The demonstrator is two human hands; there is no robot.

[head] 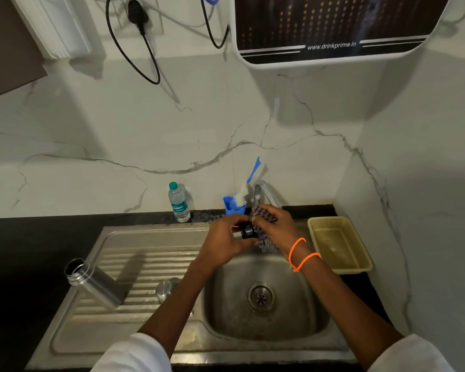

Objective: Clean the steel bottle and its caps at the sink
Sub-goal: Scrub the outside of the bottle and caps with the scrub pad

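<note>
Over the back of the sink basin [263,326], my left hand [223,241] grips a small black inner cap [247,232]. My right hand [275,224] holds a checked purple cloth [262,237] against that cap. The open steel bottle [91,283] stands uncapped on the ribbed drainboard [151,264] at the left. A steel outer cap [165,288] sits on the drainboard beside my left forearm.
The tap [266,193] rises behind my hands. A blue holder [232,208] with a brush stands left of it, and a clear plastic water bottle [179,202] further left. A yellow basket [338,244] lies on the dark counter at the right. A water purifier hangs on the wall above.
</note>
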